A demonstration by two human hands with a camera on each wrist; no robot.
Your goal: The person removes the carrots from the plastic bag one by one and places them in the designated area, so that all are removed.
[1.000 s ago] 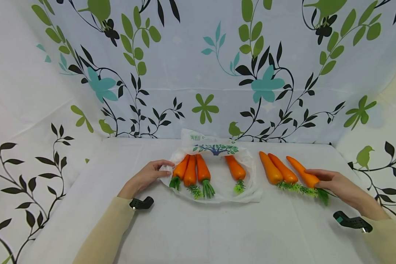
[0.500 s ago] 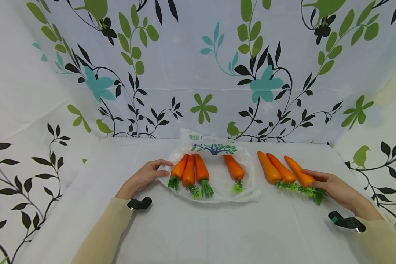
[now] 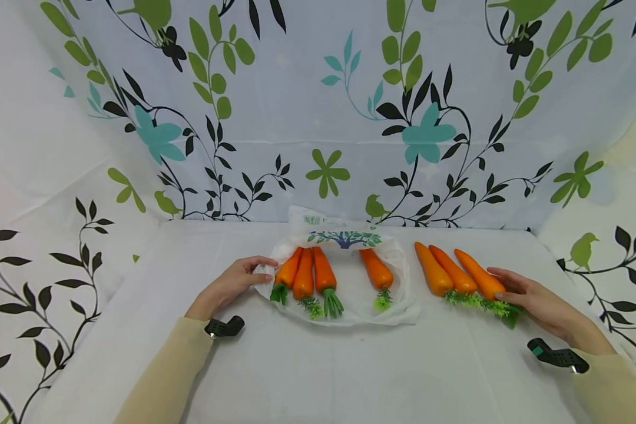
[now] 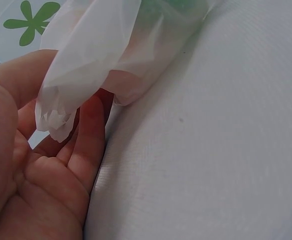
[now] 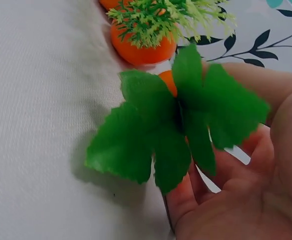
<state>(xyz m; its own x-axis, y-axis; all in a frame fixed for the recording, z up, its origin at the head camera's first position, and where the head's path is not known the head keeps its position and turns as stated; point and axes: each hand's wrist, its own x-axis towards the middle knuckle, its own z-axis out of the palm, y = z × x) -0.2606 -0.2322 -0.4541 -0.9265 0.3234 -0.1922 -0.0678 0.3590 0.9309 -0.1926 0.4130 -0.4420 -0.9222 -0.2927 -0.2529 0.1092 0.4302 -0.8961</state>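
In the head view a white plastic bag (image 3: 397,313) with a printed tree lies on the table. Several orange carrots (image 3: 303,280) with green tops lie in its mouth. My left hand (image 3: 232,284) pinches the bag's left edge; the left wrist view shows the thin film (image 4: 88,60) between thumb and fingers. To the right of the bag, three carrots lie side by side. My right hand (image 3: 540,301) is at the leafy end of the rightmost carrot (image 3: 479,275), fingers relaxed along its side. Broad green leaves (image 5: 136,135) cover part of this hand in the right wrist view.
The white-covered table (image 3: 334,371) extends in front of the bag. Behind it hangs a leaf-patterned cloth (image 3: 275,118). The other two loose carrots (image 3: 434,271) lie left of my right hand, with feathery tops (image 5: 160,20).
The rightmost carrot has shifted left toward its two neighbours. My right hand moved left with it, and its fingers have loosened from the top of the carrot. My left hand stays at the bag.
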